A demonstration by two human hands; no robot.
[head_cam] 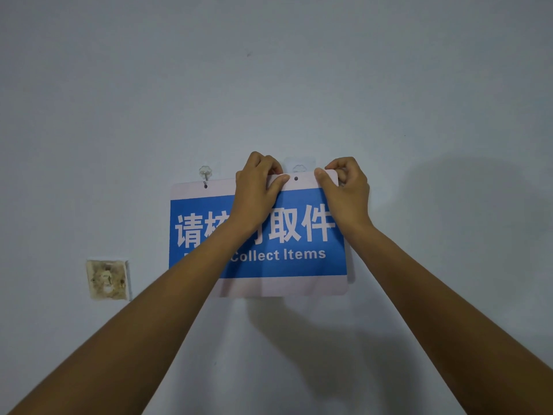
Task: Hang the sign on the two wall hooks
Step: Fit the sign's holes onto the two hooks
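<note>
A blue and white sign point(287, 265) reading "Collect Items" lies flat against the pale wall. Its left hole sits on the left clear hook point(205, 172), whose metal tip shows through the hole. The right hole point(296, 178) is open and lies just below the right clear hook point(299, 166), apart from it. My left hand point(257, 190) pinches the sign's top edge just left of that hole. My right hand point(344, 187) grips the top right corner, thumb in front, fingers behind.
A stained, damaged outlet box point(107, 279) sits in the wall at the lower left of the sign. The rest of the wall point(299, 70) is plain pale paint with a few small marks.
</note>
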